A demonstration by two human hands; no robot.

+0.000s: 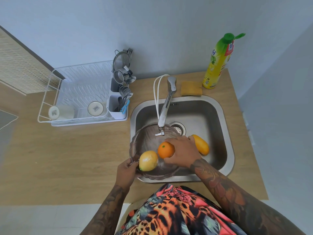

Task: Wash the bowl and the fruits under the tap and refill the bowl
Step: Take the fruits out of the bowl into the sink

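Glass bowl (145,143) under the tap (165,109)
Left hand (126,168) pinches its 8 o'clock rim; right hand (183,152) curls round the orange (165,149); sink (218,133) open at 3.

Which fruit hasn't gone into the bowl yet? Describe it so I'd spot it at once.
Look at the steel sink set in the wooden counter. Over its near left part is a clear glass bowl holding a lemon and a round orange. The one still out is the long yellow-orange mango, lying on the sink floor right of the bowl.

Soft even daylight, faint shadows, fisheye-bent edges
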